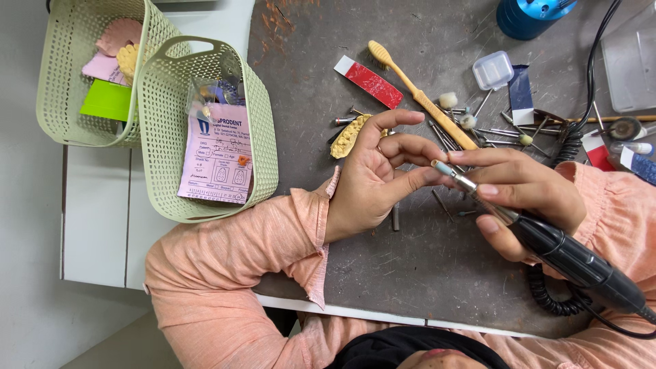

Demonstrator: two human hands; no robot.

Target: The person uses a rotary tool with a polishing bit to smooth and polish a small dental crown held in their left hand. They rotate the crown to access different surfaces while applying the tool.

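While the right hand (526,188) grips a black handpiece (560,249), fingers clamped on its metal neck, its tip meets the left hand (379,174), whose fingers curl loosely, holding nothing visible. Both hover over the dark surface (410,273), near a yellow cast (348,137) and burs (506,130).

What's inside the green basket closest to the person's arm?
The nearer green basket holds a pink form and a clear plastic bag. Whatever lies beneath them is covered.
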